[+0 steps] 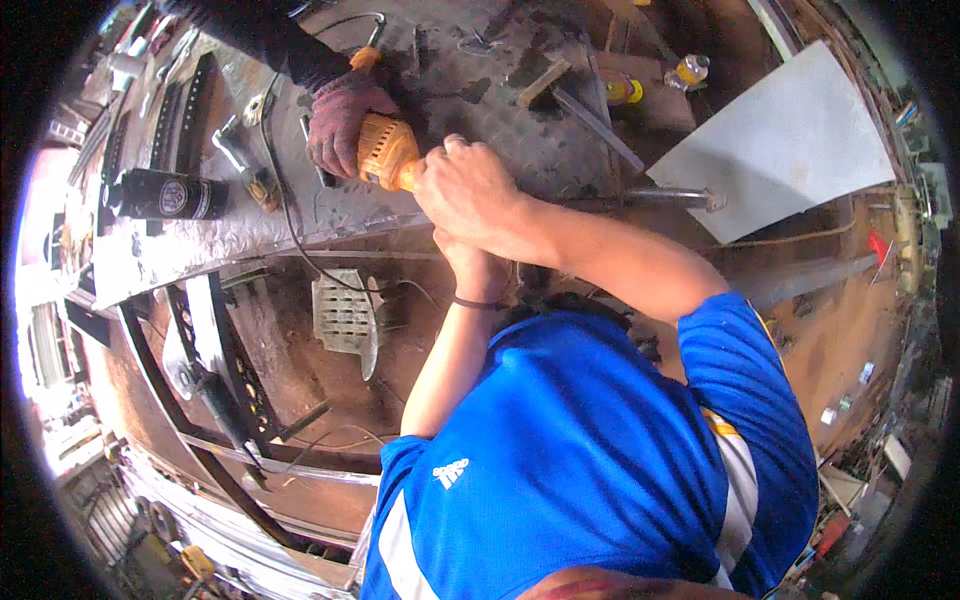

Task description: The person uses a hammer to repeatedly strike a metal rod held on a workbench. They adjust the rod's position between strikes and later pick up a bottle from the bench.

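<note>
An orange power tool (388, 152) with a vented body is held over the metal tabletop (500, 155). My right hand (465, 190) is closed round its narrow end, fingers wrapped over it. Just below, my left hand (470, 262) is tucked under the right hand and wrist; its fingers are hidden. Another person's gloved hand (345, 120) grips the far end of the same tool, the dark sleeve coming in from the upper left. Whether the tool touches the tabletop cannot be seen.
A hammer (580, 105) lies on the table to the right, near a pale metal sheet (790, 145). At left are a black can (170, 195), another power tool (245, 165) and a loose cord (285, 215). An angle grinder (215, 395) rests lower left; bottles (690, 70) stand at the far right.
</note>
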Motion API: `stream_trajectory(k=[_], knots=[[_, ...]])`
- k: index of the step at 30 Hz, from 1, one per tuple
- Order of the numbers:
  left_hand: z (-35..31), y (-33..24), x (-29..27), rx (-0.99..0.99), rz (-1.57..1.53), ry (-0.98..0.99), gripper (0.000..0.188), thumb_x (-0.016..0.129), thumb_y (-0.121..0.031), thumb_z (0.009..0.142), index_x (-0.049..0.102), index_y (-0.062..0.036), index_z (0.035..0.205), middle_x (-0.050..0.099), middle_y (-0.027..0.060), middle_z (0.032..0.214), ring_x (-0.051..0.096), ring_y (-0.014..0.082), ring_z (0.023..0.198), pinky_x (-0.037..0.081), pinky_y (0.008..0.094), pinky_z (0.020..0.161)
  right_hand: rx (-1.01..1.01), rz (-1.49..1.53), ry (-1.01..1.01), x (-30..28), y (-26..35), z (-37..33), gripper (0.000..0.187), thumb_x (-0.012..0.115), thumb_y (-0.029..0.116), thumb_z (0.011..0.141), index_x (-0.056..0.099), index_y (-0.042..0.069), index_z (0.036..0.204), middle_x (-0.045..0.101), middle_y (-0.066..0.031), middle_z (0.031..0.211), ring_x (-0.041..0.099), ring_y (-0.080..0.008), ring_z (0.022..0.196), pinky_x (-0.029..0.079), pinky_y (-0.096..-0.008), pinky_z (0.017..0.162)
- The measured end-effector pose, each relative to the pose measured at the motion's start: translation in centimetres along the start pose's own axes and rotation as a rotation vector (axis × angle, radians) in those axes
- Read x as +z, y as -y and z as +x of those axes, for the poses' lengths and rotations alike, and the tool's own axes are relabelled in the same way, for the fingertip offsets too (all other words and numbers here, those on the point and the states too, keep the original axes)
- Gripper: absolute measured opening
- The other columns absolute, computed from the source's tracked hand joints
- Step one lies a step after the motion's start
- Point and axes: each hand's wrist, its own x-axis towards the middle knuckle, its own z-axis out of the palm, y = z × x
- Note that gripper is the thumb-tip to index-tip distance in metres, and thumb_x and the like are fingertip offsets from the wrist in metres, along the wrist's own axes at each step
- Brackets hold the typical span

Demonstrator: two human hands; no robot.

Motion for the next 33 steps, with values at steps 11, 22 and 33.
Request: stream_trajectory(k=[11, 22, 33], knots=[[0.9, 0.6, -2.3, -0.41, -0.71, 0.208, 0.04, 0.055, -0.03, 0.103, 0.054, -0.0025, 0.133, 0.059, 0.0085, 0.135, 0.06, 0.0235, 0.121, 0.05, 0.0396, 0.102, -0.039, 0.211, 0.067, -0.3, -1.4, 2.3, 0.033, 0.083, 0.038, 0.069, 0.076, 0.006, 0.076, 0.074, -0.0108, 0.077, 0.075, -0.0295, 0.077, 0.059, -0.0433, 0.068], [0.3, -3.2, -1.0, -0.482, -0.675, 0.282, 0.048, 0.048, -0.045, 0.105, 0.059, -0.0069, 0.131, 0.067, 0.0045, 0.095, 0.06, 0.019, 0.085, 0.043, 0.0526, 0.108, 0.045, 0.563, 0.317, -0.9, -5.6, 2.2, 0.043, 0.088, 0.037, 0.062, 0.078, 0.004, 0.087, 0.076, -0.0148, 0.086, 0.075, -0.0275, 0.083, 0.058, -0.0417, 0.068], [-0.7, -4.3, 0.9, -0.597, -0.455, 0.034, 0.039, 0.057, -0.034, 0.099, 0.06, -0.0082, 0.128, 0.063, 0.0018, 0.094, 0.063, 0.0197, 0.094, 0.043, 0.0439, 0.11, -0.191, 0.175, 0.438, 1.8, -1.5, 5.3, 0.054, 0.066, 0.032, 0.09, 0.06, 0.008, 0.138, 0.061, -0.0077, 0.141, 0.062, -0.0228, 0.121, 0.056, -0.0476, 0.086]])
